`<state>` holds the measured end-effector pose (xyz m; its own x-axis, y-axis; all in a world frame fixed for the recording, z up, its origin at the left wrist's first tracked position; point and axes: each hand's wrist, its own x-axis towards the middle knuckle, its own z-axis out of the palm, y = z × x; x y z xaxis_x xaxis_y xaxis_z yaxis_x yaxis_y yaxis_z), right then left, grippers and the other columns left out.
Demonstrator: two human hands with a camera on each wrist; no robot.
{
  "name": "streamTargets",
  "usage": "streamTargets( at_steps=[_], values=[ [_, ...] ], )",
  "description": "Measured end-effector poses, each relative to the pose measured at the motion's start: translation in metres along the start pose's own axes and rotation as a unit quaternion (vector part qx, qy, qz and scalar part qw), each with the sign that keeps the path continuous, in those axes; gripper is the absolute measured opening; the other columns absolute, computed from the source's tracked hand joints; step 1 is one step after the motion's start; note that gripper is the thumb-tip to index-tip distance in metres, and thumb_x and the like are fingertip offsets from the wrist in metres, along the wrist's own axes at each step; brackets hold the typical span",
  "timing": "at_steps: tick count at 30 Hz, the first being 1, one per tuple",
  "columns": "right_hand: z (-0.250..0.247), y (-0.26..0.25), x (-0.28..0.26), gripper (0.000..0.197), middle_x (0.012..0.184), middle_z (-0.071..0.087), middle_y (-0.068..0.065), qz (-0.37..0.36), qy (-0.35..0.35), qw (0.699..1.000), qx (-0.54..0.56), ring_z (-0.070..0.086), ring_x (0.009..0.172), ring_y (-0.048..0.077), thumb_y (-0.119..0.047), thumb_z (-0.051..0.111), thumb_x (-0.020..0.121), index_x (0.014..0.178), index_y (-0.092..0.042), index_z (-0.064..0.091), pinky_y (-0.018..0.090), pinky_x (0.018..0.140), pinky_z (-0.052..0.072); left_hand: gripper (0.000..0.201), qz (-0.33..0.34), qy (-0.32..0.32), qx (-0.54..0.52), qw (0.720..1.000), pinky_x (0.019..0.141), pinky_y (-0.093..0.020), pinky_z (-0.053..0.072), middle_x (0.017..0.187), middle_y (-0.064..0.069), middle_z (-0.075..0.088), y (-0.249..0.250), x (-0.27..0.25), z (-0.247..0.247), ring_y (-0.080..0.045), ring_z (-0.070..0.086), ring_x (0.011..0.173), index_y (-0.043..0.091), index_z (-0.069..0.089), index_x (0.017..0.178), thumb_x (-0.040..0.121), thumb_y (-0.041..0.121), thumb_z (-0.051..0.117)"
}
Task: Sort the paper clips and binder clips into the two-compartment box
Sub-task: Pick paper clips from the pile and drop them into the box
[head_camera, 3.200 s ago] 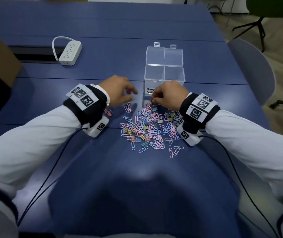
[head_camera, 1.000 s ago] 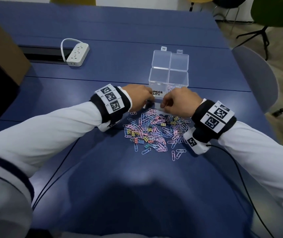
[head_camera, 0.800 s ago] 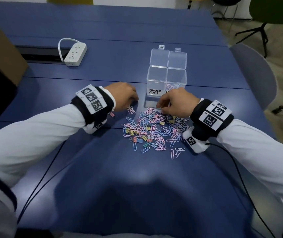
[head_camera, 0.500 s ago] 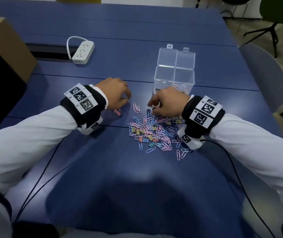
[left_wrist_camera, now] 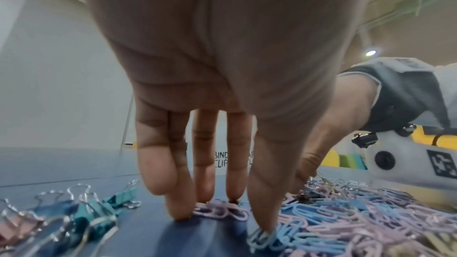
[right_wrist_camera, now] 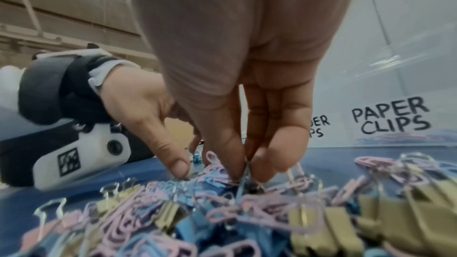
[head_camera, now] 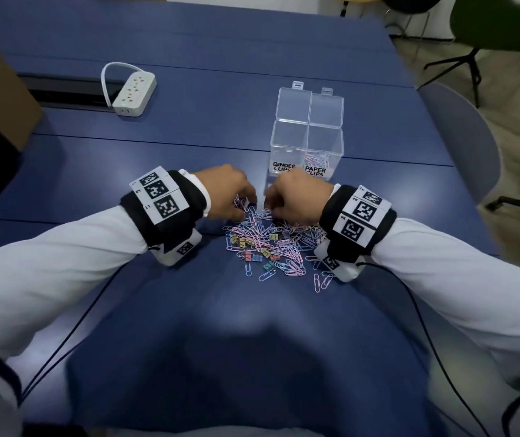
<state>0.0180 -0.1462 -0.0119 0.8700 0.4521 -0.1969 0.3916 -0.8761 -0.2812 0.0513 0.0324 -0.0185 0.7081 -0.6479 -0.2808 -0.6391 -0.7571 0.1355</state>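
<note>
Head view: box labelled "BINDER CLIPS"/"PAPER CLIPS"; our left hand presses straight fingers on paper clips, right hand pinches one binder clip.

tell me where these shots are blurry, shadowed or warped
Head view: a soft dark shadow falls on the table near the camera, and the edges bow. Left wrist: binder clips are smeared at lower left. Right wrist: the near clip pile is blurred, but the box label is crisp.

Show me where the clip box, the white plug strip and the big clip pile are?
clip box (head_camera: 307, 138), head view, clear front wall.
white plug strip (head_camera: 134, 94), head view, its top face.
clip pile (head_camera: 272, 247), head view, middle of the heap.
</note>
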Motion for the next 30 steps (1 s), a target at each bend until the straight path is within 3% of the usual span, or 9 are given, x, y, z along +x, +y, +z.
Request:
streamTargets(
  at_steps=[4, 9, 12, 14, 17, 21, 25, 28, 30],
  values=[
    [-0.009, 0.011, -0.005, 0.012, 0.086, 0.074, 0.004, 0.03, 0.021, 0.998, 0.046, 0.065, 0.075, 0.017, -0.012, 0.066, 0.082, 0.09, -0.012, 0.075, 0.03, 0.077, 0.055, 0.044, 0.007, -0.006, -0.025, 1.0, 0.084, -0.035, 0.051, 0.108, -0.003, 0.06, -0.001, -0.005, 0.002, -0.014, 0.051, 0.079, 0.029, 0.063, 0.119, 0.077, 0.036, 0.072],
    [-0.023, 0.032, -0.017, 0.008, 0.066, 0.071, -0.001, 0.079, 0.038, 0.98, 0.179, 0.062, 0.051, 0.003, -0.012, 0.072, 0.081, 0.087, -0.015, 0.075, 0.027, 0.059, 0.058, 0.041, 0.054, -0.024, -0.068, 0.996, 0.082, -0.037, 0.052, 0.109, 0.0, 0.058, 0.011, -0.008, 0.001, -0.013, 0.06, 0.08, 0.035, 0.064, 0.117, 0.077, 0.029, 0.073],
    [-0.041, 0.043, -0.023, 0.008, 0.068, 0.072, 0.003, 0.084, 0.07, 0.966, 0.233, 0.064, 0.056, 0.012, -0.011, 0.073, 0.08, 0.087, -0.012, 0.075, 0.036, 0.064, 0.059, 0.035, 0.083, -0.02, -0.063, 0.994, 0.08, -0.037, 0.052, 0.107, 0.0, 0.059, 0.021, -0.005, 0.003, -0.011, 0.058, 0.079, 0.035, 0.067, 0.114, 0.081, 0.03, 0.071],
    [-0.059, 0.054, -0.024, 0.009, 0.07, 0.072, 0.006, 0.08, 0.117, 0.95, 0.28, 0.065, 0.061, 0.017, -0.008, 0.073, 0.08, 0.089, -0.007, 0.074, 0.034, 0.064, 0.059, 0.031, 0.095, -0.01, -0.046, 0.994, 0.079, -0.034, 0.052, 0.105, 0.0, 0.06, 0.026, -0.003, 0.003, -0.009, 0.053, 0.079, 0.032, 0.068, 0.114, 0.083, 0.032, 0.069],
    [-0.083, 0.072, -0.021, 0.006, 0.059, 0.069, -0.003, 0.091, 0.207, 0.914, 0.336, 0.062, 0.055, 0.011, -0.003, 0.072, 0.079, 0.084, -0.006, 0.072, 0.024, 0.053, 0.056, 0.024, 0.098, 0.004, -0.021, 0.995, 0.078, -0.03, 0.051, 0.1, 0.002, 0.065, 0.031, 0.001, 0.004, -0.011, 0.057, 0.083, 0.029, 0.07, 0.11, 0.086, 0.031, 0.066],
    [-0.081, 0.085, -0.003, 0.006, 0.068, 0.067, 0.007, 0.136, 0.25, 0.921, 0.266, 0.061, 0.057, 0.011, -0.005, 0.069, 0.079, 0.08, -0.011, 0.071, 0.021, 0.052, 0.054, 0.017, 0.092, 0.013, 0.009, 0.996, 0.079, -0.03, 0.051, 0.097, 0.003, 0.067, 0.035, 0.005, 0.004, -0.015, 0.061, 0.085, 0.022, 0.07, 0.101, 0.089, 0.029, 0.062],
    [-0.067, 0.082, 0.009, 0.006, 0.069, 0.065, -0.005, 0.134, 0.215, 0.955, 0.152, 0.058, 0.057, -0.004, -0.016, 0.07, 0.08, 0.085, -0.014, 0.073, 0.005, 0.064, 0.044, 0.012, 0.092, 0.011, 0.022, 0.995, 0.07, -0.026, 0.046, 0.091, 0.002, 0.064, 0.034, 0.004, 0.005, -0.013, 0.055, 0.076, 0.02, 0.066, 0.093, 0.09, 0.029, 0.057],
    [-0.061, 0.08, 0.007, 0.016, 0.086, 0.071, -0.001, 0.12, 0.206, 0.966, 0.099, 0.062, 0.081, 0.007, -0.023, 0.071, 0.082, 0.096, -0.016, 0.074, 0.015, 0.083, 0.043, 0.008, 0.091, 0.014, 0.013, 0.996, 0.068, -0.03, 0.05, 0.084, 0.004, 0.057, 0.031, 0.001, 0.009, -0.015, 0.055, 0.072, 0.022, 0.06, 0.084, 0.086, 0.028, 0.055],
    [-0.059, 0.085, 0.004, 0.018, 0.093, 0.073, 0.001, 0.123, 0.223, 0.963, 0.092, 0.064, 0.085, 0.012, -0.024, 0.069, 0.083, 0.098, -0.016, 0.074, 0.019, 0.086, 0.045, 0.006, 0.088, 0.014, 0.011, 0.996, 0.067, -0.031, 0.051, 0.082, 0.006, 0.055, 0.03, 0.001, 0.012, -0.015, 0.054, 0.07, 0.023, 0.058, 0.082, 0.085, 0.028, 0.055]
  ],
)
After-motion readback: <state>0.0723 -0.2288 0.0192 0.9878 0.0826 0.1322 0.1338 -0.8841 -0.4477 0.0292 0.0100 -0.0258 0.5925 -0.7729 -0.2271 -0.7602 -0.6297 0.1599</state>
